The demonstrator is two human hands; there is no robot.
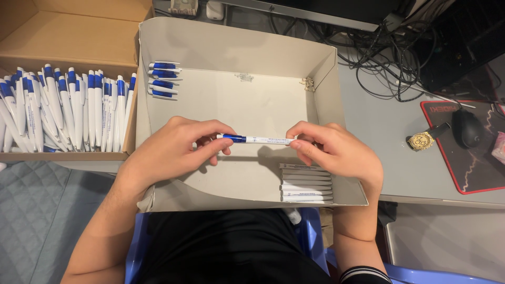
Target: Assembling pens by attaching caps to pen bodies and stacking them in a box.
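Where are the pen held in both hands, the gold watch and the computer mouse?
pen (pixel 261 140): head view, middle of the white barrel.
gold watch (pixel 420 141): head view, centre of the dial.
computer mouse (pixel 467 128): head view, top of the black body.

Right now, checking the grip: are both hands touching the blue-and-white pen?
Touching. The head view shows the left hand pinching the pen's blue end, the right hand its white end.

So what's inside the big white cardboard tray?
Inside the big white cardboard tray lie blue pen caps in the far left corner and white pen barrels near the right hand. Both hands hide part of the floor beneath them.
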